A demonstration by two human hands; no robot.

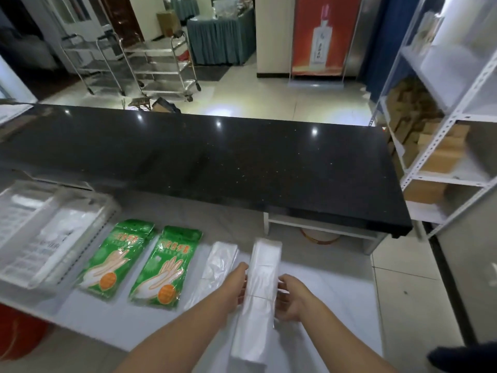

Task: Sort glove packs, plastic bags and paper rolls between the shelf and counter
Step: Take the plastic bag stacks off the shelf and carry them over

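A long white pack of plastic bags is held over the white counter, lengthwise away from me. My left hand grips its left side and my right hand grips its right side. Just to its left another clear plastic bag pack lies flat on the counter. Two green glove packs lie side by side further left.
A clear plastic tray with white packs sits at the counter's left end. A black raised countertop runs behind. A white metal shelf with brown boxes stands at the right. Steel trolleys stand far back.
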